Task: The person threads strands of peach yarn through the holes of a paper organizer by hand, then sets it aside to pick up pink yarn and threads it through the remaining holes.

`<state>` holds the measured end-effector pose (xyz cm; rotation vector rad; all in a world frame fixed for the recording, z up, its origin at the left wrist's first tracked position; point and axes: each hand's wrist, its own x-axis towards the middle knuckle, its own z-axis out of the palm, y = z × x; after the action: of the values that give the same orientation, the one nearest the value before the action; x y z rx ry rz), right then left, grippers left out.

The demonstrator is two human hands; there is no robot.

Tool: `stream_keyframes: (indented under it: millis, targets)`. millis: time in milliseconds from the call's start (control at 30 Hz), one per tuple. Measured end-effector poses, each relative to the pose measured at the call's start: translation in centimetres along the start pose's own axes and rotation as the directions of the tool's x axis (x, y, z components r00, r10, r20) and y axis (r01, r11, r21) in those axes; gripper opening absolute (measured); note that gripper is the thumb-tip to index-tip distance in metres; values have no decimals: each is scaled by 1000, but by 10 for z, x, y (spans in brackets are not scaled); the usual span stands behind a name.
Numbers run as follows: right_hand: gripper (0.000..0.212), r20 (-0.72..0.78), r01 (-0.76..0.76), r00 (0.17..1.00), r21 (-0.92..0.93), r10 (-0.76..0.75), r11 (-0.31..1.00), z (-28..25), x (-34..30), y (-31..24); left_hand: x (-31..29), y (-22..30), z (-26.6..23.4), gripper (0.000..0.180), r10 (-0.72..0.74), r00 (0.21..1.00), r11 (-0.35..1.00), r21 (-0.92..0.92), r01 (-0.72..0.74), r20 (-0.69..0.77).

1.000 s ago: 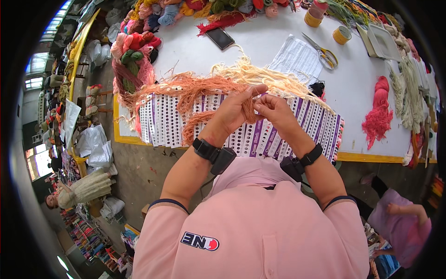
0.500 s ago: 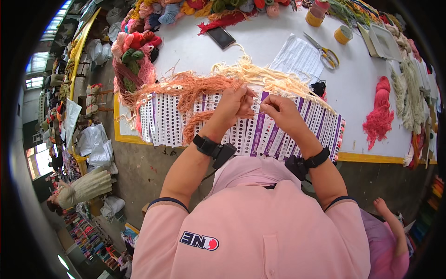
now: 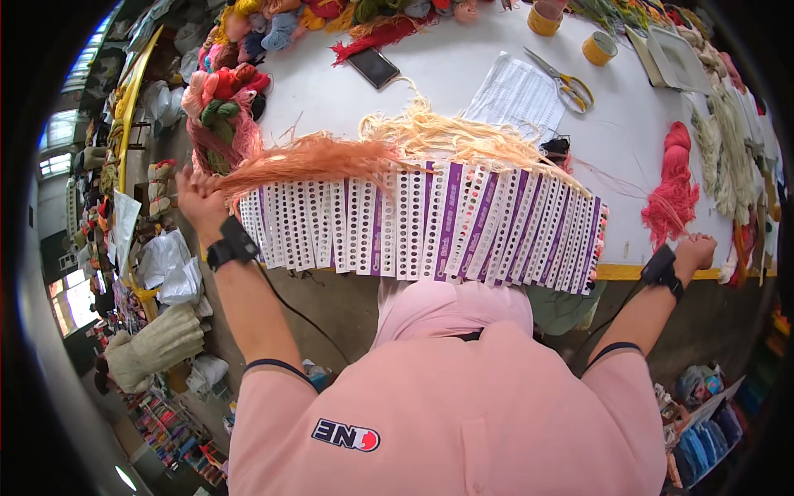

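Observation:
Long rust-orange threads (image 3: 322,155) lie stretched across a row of white and purple punched thread cards (image 3: 409,231). My left hand (image 3: 201,198) is closed round their left end, beyond the cards. Out to the right, my right hand (image 3: 696,250) is closed beside the frayed lower end of a pink-red yarn skein (image 3: 674,182); whatever its fingers hold is too small to make out. Cream threads (image 3: 463,136) are heaped along the cards' far edge. Thin reddish strands run from near the cards toward the skein.
On the white table (image 3: 322,91) lie a phone (image 3: 373,67), a printed sheet (image 3: 513,99), scissors (image 3: 571,89) and a round yellow container (image 3: 600,50). Yarn skeins (image 3: 223,107) pile up at the left and far edges. A plastic tray (image 3: 678,59) sits far right.
My hands have parted from the middle of the cards, the left going far left, the right far right. The orange threads, bunched before, now lie straighter, drawn leftward.

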<state>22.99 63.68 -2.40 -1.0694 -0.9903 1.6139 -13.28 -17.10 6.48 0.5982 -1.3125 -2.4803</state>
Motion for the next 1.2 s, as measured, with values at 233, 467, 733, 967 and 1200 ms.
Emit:
stream_keyframes:
  millis: [233,467,733,967,1200]
  targets:
    - [13,961,638,203,-275,187,719,151,-222,152,-176,-231,87,19,-520,773,512,857,-58,363]
    - [33,954,958,43,-124,295,259,191,-243,186,-205,-306,97,23,-554,723,126,900,-417,413]
    - [6,809,441,162,-572,565,692,189,-247,178,-211,-310,92,17,-627,689,267,931,-249,364]
    - [7,832,482,78,-514,550,709,191,-248,185,-215,-295,84,19,-733,551,484,875,13,398]
    - [14,938,666,67,-296,340,685,195,-255,179,-218,-291,85,14,-757,501,562,809,173,419]
